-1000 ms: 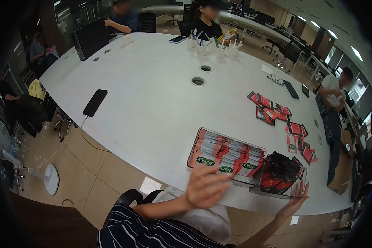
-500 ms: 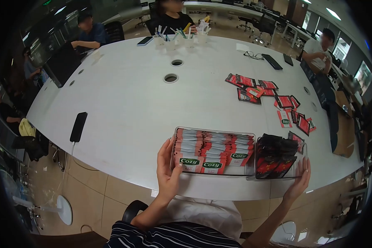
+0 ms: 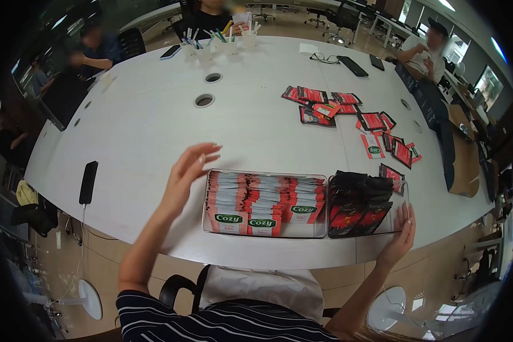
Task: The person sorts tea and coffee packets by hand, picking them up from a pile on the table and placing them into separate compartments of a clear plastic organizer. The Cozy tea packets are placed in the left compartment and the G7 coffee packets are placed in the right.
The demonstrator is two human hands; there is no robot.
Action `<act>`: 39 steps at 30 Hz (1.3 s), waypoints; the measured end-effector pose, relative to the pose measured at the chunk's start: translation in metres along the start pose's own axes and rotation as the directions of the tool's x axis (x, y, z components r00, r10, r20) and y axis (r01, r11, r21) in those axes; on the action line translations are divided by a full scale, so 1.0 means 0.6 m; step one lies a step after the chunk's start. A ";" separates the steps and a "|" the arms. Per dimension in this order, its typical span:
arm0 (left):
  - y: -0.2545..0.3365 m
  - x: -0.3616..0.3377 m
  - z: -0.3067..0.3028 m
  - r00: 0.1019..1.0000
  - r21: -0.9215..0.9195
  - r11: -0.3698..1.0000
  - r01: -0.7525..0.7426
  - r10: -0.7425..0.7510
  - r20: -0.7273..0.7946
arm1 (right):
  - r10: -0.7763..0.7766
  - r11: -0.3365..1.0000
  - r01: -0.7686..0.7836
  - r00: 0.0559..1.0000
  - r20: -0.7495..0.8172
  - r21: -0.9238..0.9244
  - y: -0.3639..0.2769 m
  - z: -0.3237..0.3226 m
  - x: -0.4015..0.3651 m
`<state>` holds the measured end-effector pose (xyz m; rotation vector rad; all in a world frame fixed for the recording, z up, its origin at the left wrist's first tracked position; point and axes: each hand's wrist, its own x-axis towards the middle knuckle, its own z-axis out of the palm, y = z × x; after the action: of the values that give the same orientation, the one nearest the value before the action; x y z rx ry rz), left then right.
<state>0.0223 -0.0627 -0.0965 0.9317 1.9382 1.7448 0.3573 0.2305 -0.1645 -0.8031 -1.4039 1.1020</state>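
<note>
My left hand (image 3: 182,176) is raised just off the left end of a clear plastic box (image 3: 209,231), fingers stretched out and holding nothing. Inside that box stand rows of red and white Cozy sachets (image 3: 262,223). A smaller clear box (image 3: 403,187) sits against its right side, filled with black and red sachets (image 3: 359,214). My right hand (image 3: 402,233) lies along the smaller box's right wall, touching it with extended fingers. Both boxes rest near the table's front edge.
Loose sachets (image 3: 373,121) lie scattered on the white table (image 3: 154,137) at the right. A plugged-in phone (image 3: 88,182) is at the left. Cups of pens (image 3: 227,47) and glasses (image 3: 325,58) stand farther back. An opened cardboard box (image 3: 461,159) is by the right edge. Several people sit around.
My left hand has let go of the larger box's left side and lifted up and away. My right hand remains at the smaller box. The whole view has shifted slightly.
</note>
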 end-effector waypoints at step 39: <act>-0.062 0.444 0.522 0.148 0.342 -0.388 -0.856 0.450 0.881 | 0.001 0.998 -0.002 1.000 0.016 0.060 -0.013 -0.003 0.000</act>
<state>0.0320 0.3475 -0.1431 3.3594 1.8772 -0.0016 0.3600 0.2281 -0.1572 -0.7537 -1.3777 1.1483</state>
